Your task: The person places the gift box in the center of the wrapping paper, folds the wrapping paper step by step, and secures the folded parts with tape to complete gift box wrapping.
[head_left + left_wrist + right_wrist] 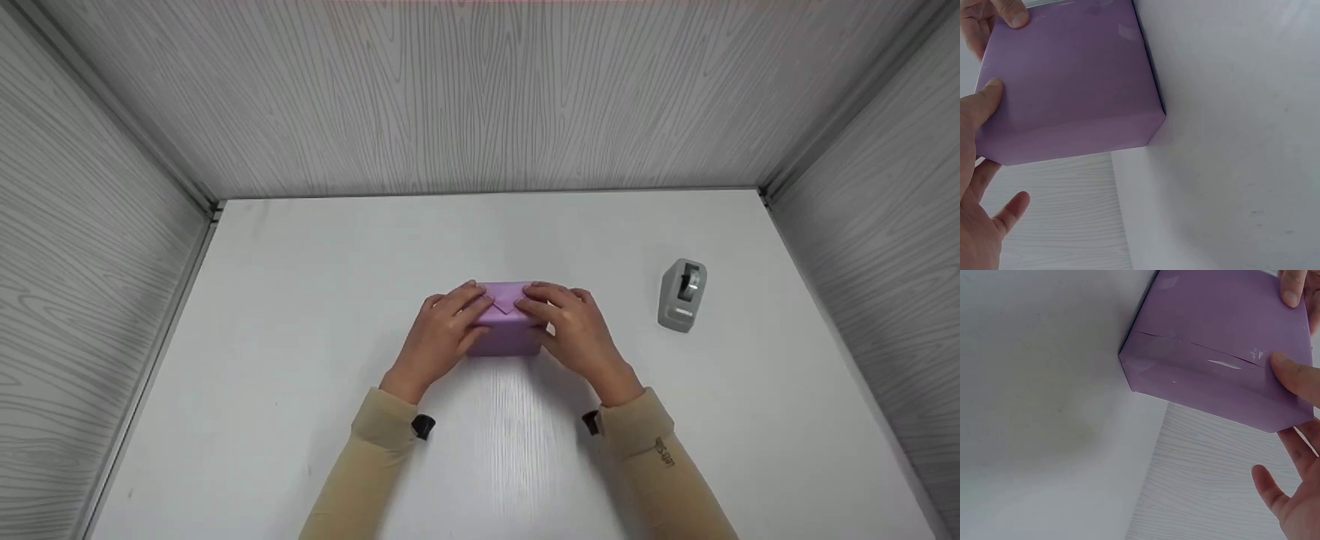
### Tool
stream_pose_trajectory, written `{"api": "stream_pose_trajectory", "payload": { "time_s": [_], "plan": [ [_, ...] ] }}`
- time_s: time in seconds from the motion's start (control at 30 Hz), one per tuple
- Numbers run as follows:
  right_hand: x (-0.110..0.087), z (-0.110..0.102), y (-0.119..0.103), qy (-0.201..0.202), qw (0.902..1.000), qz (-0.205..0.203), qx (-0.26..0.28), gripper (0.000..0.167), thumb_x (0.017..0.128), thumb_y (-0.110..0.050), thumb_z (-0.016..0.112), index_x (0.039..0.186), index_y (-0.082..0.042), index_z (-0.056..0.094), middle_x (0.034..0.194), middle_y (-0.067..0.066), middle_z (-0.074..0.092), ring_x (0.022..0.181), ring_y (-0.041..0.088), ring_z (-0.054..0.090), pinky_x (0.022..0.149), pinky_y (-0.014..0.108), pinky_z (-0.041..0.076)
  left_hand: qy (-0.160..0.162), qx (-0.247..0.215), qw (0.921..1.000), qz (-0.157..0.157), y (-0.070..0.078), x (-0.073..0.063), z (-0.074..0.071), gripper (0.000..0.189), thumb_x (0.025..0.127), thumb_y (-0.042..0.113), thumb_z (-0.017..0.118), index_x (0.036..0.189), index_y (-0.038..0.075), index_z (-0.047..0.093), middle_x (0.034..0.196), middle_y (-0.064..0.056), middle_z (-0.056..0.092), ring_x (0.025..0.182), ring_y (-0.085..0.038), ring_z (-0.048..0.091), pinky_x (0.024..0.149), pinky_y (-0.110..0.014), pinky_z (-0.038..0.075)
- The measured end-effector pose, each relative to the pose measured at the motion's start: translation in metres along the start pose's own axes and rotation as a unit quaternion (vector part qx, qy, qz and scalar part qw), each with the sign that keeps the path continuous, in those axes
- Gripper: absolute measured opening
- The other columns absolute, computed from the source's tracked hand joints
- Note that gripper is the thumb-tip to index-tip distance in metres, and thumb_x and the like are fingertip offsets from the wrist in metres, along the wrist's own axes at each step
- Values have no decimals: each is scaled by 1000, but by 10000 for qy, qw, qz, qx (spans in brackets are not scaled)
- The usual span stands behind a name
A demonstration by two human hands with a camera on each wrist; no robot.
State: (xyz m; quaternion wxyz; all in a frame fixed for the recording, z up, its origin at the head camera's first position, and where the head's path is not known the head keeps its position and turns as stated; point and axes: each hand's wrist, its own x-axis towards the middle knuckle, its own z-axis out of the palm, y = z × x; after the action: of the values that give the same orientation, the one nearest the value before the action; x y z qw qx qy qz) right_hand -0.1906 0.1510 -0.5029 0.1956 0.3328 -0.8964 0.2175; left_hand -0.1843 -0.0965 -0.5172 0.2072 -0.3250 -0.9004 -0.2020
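A box wrapped in purple paper (504, 339) stands on the white table, in front of the person. The left hand (437, 331) holds its left side, thumb on the near face and fingers over the top edge. On the opposite side the right hand (576, 330) grips it the same way. Between the fingertips a pointed paper flap (503, 303) lies folded on top. In the right wrist view the wrapped side has a seam (1224, 353) and a piece of clear tape (1168, 282). Another tape piece (1127, 32) shows in the left wrist view.
A grey tape dispenser (681, 297) stands on the table (300, 315) to the right of the box. Wood-grain panels (480, 97) enclose the table at the back and both sides.
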Motion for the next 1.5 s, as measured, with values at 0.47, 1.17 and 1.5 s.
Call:
{"api": "stream_pose_trajectory", "payload": {
  "time_s": [0.47,1.17,1.5],
  "plan": [
    [-1,3,4,175,9996,-211,67,52,73,-6,86,122,-17,71,126,5,63,119,23,57,90,52,45,90,-132,9999,31,0,-2,2,39,93,28,67,129,13,65,135,-6,58,130,-23,48,94,-47,45],
    [-3,5,4,335,9991,-269,8,47,72,-6,87,116,-17,75,125,7,64,118,24,58,88,53,46,83,-85,9999,-75,0,-3,4,42,95,32,64,131,11,62,138,-7,54,134,-22,44,96,-46,43],
    [-16,-1,6,232,9977,-18,630,49,81,-11,82,127,-13,67,135,7,57,128,24,50,97,50,43,45,-53,9999,-132,0,-3,5,41,95,34,63,130,13,64,137,-5,55,134,-22,44,95,-47,43]
  ]
}}
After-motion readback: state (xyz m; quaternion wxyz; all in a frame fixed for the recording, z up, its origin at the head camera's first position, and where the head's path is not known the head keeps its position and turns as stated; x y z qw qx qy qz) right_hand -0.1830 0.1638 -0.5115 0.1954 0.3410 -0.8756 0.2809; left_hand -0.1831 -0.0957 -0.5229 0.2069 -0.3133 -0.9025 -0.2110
